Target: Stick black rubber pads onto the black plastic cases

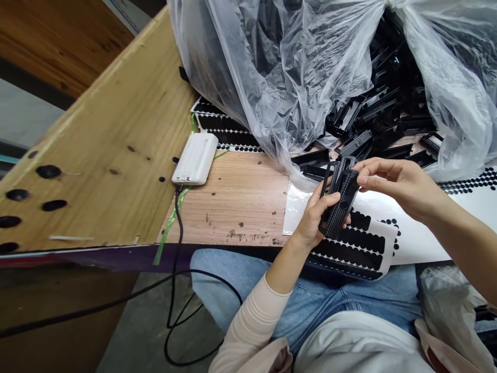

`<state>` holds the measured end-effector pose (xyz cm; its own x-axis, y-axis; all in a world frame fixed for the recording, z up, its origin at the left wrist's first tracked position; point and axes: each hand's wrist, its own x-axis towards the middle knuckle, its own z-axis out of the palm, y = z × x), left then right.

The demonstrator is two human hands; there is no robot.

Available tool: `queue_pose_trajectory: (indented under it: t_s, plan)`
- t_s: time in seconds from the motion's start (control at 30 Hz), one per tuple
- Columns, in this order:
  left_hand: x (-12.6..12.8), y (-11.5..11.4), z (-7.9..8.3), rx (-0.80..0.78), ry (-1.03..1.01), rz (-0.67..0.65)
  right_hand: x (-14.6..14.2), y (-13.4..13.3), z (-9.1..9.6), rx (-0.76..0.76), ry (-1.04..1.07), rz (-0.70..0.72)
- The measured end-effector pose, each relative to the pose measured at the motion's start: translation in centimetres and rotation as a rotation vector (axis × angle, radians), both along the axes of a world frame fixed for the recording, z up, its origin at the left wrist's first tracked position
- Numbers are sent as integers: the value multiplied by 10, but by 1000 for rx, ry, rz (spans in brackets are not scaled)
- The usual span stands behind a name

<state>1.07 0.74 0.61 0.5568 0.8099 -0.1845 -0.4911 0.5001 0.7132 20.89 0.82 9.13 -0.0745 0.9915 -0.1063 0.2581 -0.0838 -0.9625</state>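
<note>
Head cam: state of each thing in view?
Carbon-pattern part, held in both hands
Left hand, closed around the part
Right hand, fingers on the part's top end
Plastic bag, open, holding loose black parts
Power bank, cable plugged in
Sticker sheet, flat below the hands

Power bank (194, 159) left of plastic bag (272, 67)

A scuffed wooden surface (233, 207) is carrying a white power bank (194, 159) with its black cable (178, 207) trailing over the edge, a strip of green tape (167, 233), sheets of black dot stickers (223, 137), and a clear plastic bag (279, 67) spilling black plastic pieces (355, 145).
</note>
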Motion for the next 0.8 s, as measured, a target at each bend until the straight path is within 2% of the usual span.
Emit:
queue_pose_trajectory:
  t_s: [0.33, 0.8]
  plan:
    - [0, -1, 1, 4, -5, -2, -2, -3, 2, 52, -84, -22]
    - [0, -1, 2, 12, 4, -1, -6, -14, 4, 342, -417, 4]
